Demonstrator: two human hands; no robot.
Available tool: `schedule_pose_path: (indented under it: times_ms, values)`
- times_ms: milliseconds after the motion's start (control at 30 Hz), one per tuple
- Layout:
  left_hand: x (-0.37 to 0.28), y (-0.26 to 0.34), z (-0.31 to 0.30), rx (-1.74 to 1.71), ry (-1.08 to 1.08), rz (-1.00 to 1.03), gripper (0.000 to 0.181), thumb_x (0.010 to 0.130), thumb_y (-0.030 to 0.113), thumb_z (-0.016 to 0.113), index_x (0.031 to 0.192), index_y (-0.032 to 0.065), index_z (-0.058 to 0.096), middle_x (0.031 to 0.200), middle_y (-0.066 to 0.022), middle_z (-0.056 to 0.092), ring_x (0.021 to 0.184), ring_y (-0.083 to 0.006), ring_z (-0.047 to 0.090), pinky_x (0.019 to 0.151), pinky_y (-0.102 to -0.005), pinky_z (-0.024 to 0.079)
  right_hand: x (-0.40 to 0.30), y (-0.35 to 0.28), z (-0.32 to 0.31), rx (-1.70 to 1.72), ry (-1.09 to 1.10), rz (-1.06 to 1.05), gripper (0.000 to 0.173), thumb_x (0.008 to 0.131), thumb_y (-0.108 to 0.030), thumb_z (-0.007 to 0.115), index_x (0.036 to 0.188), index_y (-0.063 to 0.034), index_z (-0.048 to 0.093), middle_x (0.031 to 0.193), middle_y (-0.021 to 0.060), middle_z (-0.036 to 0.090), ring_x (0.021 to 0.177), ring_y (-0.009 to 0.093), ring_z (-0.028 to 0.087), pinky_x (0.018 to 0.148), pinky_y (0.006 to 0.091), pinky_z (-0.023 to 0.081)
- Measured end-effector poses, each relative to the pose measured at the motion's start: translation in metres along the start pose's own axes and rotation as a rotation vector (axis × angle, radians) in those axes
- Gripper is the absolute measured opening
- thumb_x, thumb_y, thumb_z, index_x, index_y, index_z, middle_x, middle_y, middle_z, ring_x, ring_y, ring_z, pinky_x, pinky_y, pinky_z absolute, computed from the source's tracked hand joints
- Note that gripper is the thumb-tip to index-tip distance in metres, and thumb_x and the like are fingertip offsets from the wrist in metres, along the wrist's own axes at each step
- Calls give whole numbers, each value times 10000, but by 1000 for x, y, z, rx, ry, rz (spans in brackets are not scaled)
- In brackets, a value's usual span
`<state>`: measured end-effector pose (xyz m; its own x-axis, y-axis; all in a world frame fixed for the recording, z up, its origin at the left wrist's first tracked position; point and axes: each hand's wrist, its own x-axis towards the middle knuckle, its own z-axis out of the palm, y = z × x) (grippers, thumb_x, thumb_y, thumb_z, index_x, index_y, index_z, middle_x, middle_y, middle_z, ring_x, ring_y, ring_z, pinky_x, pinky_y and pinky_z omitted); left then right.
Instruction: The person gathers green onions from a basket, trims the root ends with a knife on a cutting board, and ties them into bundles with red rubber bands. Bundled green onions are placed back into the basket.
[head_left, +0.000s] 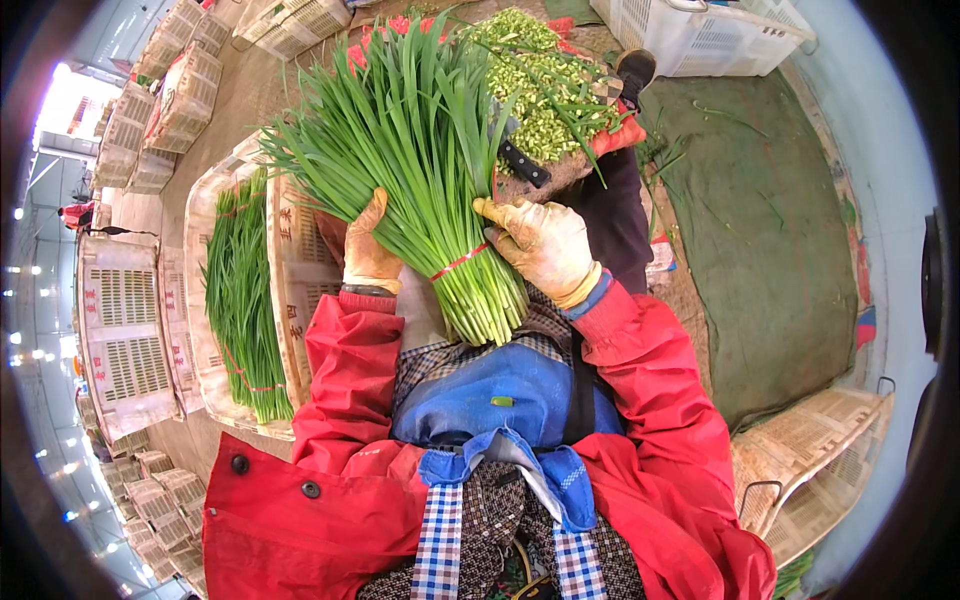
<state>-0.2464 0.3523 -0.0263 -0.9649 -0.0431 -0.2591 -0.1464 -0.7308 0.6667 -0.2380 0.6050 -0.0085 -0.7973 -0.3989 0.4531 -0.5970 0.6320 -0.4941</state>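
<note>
A thick bundle of green garlic chives (420, 165) lies over my lap, cut ends towards me and leaves fanned out away from me. A red band (459, 262) circles it near the pale stem ends. My left hand (371, 247), in a stained rubber glove, holds the bundle's left side, its fingers partly hidden beneath the leaves. My right hand (551, 240), gloved too, grips the right edge just above the band with thumb and forefinger. Beyond it rests a knife with a black riveted handle (525, 163), its blade partly covered by leaves.
Chopped stem ends (540, 82) are heaped ahead on red and brown sacking. At left, a plastic crate (289, 285) holds banded chives (244, 300). Other crates stand at left (124, 330), top right (697, 37) and bottom right (810, 465). Green sheeting (757, 240) covers the floor at right.
</note>
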Motion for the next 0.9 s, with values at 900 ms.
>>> schedule_pose_path:
  times_ms: [900]
  values:
    - [-2, 8, 5, -1, 49, 59, 399, 887, 203, 642, 1225, 10, 555, 1185, -124, 628, 1074, -306, 604, 954, -472, 477, 3, 2, 11, 606, 57, 68, 172, 830, -120, 674, 994, -76, 649, 812, 28, 628, 684, 117, 600, 642, 269, 489]
